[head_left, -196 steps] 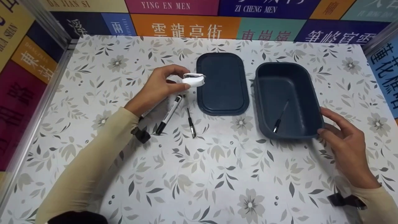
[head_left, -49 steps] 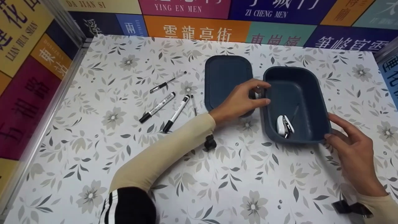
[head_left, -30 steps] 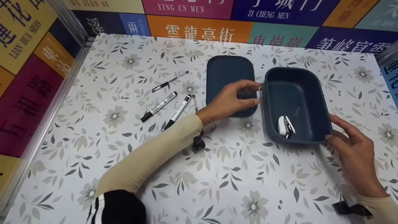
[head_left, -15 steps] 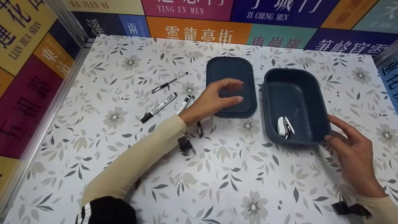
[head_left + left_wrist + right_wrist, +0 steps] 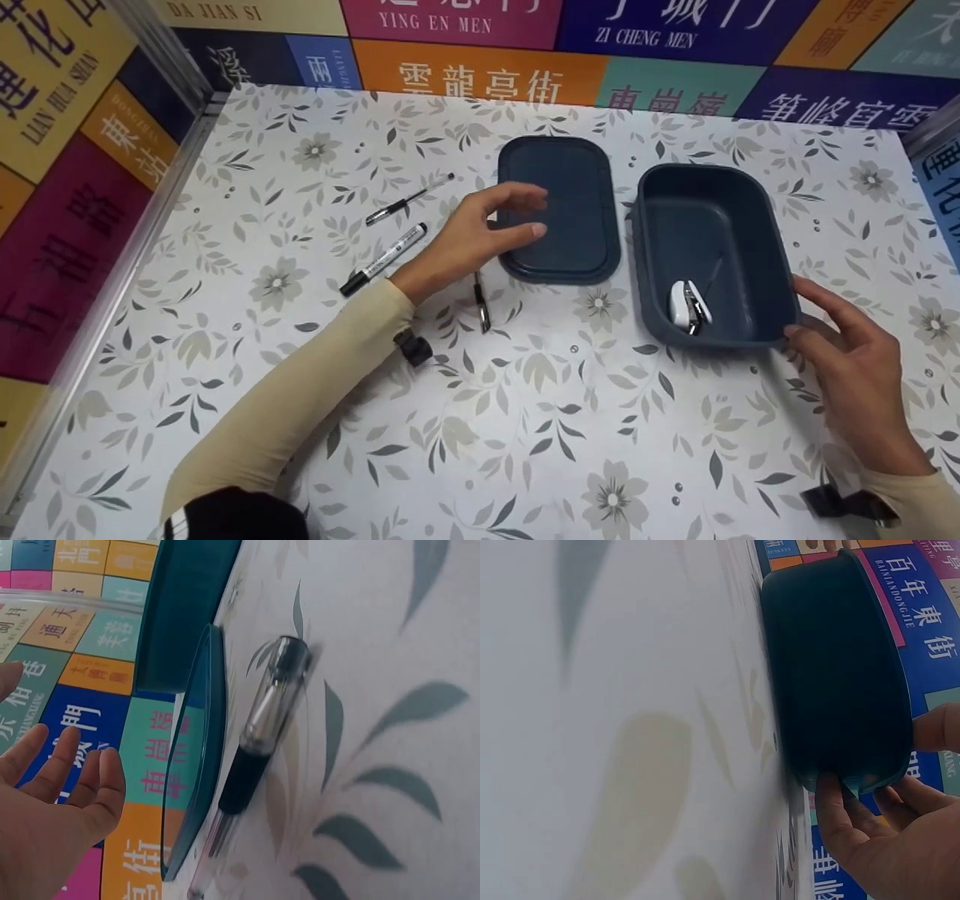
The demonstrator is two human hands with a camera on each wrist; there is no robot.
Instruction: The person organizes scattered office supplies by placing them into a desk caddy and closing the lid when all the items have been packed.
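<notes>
My left hand is held over the left edge of the dark blue lid, fingers loosely bent and nothing between them. A clear-barrelled pen with a black grip lies partly under that hand; it is large in the left wrist view, where the pen is beside the lid. My right hand holds the near right corner of the dark blue box, thumb at the rim and fingers against the outside wall. Inside the box sit a white mini stapler and a thin pen, mostly hidden behind it.
Left of the lid lie a black-capped marker and another clear pen. A second marker is hidden behind my left hand. The flowered tabletop ends at a patterned back wall.
The white mini stapler, in my left hand in the oldest frame, is now in the box. My left hand has since drawn back leftward from the box's edge. My right hand stays at the box.
</notes>
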